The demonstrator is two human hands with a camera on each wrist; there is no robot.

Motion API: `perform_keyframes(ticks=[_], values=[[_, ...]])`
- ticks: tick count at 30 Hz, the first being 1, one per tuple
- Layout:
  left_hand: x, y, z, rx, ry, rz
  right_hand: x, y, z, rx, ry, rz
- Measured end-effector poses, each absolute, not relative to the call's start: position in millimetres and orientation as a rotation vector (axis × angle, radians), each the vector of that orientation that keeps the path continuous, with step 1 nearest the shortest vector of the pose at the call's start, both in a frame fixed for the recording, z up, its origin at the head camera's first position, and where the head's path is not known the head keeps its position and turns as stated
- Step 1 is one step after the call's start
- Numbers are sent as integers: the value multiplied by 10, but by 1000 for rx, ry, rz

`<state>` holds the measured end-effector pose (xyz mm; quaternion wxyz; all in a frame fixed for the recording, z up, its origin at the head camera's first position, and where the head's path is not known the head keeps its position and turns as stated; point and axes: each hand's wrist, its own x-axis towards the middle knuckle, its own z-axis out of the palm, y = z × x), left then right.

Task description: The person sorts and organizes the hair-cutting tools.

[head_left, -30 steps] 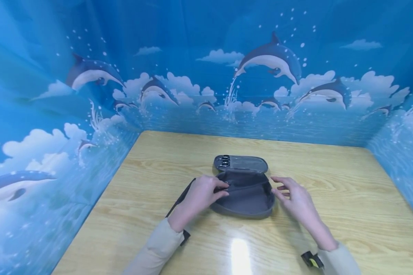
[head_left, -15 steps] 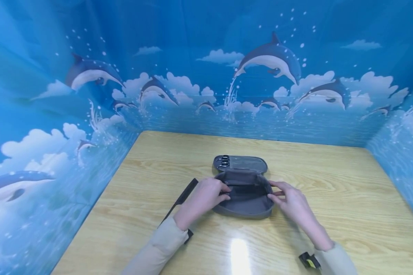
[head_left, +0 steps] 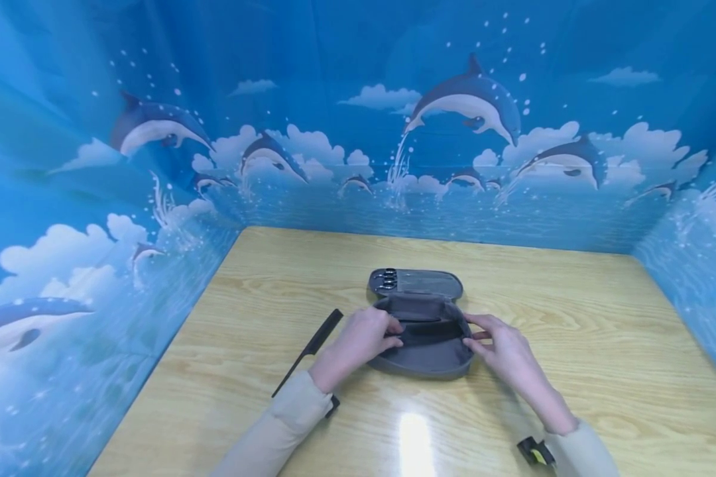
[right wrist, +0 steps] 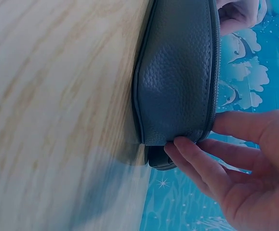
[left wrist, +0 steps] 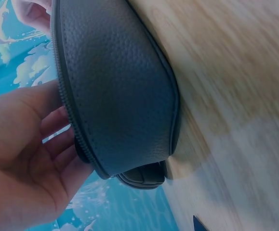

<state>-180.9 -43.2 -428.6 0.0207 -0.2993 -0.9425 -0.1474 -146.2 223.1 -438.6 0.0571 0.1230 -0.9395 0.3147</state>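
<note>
A dark grey leather-like zip pouch [head_left: 423,358] stands on the wooden table with its top unzipped. Its lid [head_left: 429,283], folded back on the far side, carries several metal key hooks [head_left: 388,279] and a clear window. My left hand [head_left: 360,341] reaches over the left rim into the pouch. In the left wrist view its fingertips are hidden behind the zipped edge, so what they touch inside does not show. With my right hand [head_left: 504,348] I pinch the pouch's right wall near the far corner. In the right wrist view some fingers [right wrist: 199,156] lie against the outer leather.
A black comb [head_left: 322,334] with a thin tail lies left of the pouch, near my left forearm. Blue dolphin-printed sheets [head_left: 334,99] enclose the table [head_left: 602,318] at the back and sides.
My right hand has moved in from beside the pouch and taken hold of its right wall. The left hand has shifted slightly right inside the opening, uncovering more of the comb.
</note>
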Motion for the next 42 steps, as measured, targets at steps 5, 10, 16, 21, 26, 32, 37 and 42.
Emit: perform_keyframes(ticks=[5,10,16,21,26,32,37,42], values=[[-1831,-453,-4300,-928,-2935,-504,-1474,2218,-4381,375,-2847,961],[-1831,-486,-4279,-916,-2941,-556,-1484,2180,-4375,391,-2836,876],[-1817,-566,-4205,-764,-2841,-655,-1508,2019,-4394,538,-2708,799],[-1778,-694,-4183,-519,-2806,-684,-1563,1795,-4415,798,-2583,762],[-1720,-788,-4256,-433,-2853,-665,-1611,1558,-4417,1028,-2509,690],[-1677,-828,-4322,-491,-2887,-649,-1680,1351,-4446,1164,-2533,676],[-1677,-836,-4331,-493,-2885,-726,-1730,1284,-4502,1174,-2554,614],[-1674,-847,-4310,-479,-2920,-757,-1749,1270,-4521,1160,-2588,598]])
